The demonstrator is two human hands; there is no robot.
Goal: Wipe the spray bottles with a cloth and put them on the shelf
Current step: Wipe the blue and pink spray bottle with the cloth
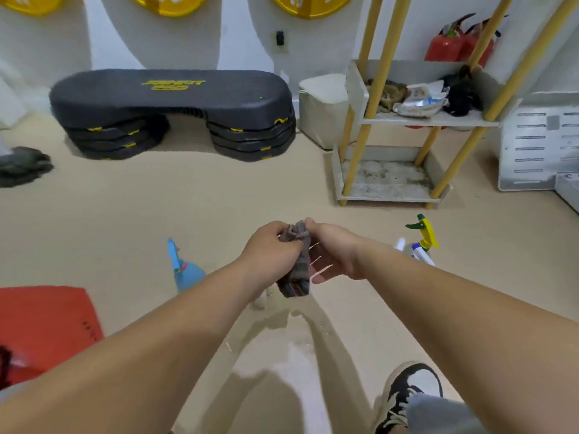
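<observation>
Cloth [296,267] is being held bunched between both hands: it is being gripped by the curled fingers of the left hand [272,249] and pinched at its top by the right hand [332,255]. No bottle is being wiped yet; the cloth is seemingly being readied. A blue spray bottle [185,270] is being left standing on the floor to the left, and a yellow-topped spray bottle [424,234] to the right, short of the shelf [429,119]. Next, one hand is likely being required to let go and lift a bottle.
</observation>
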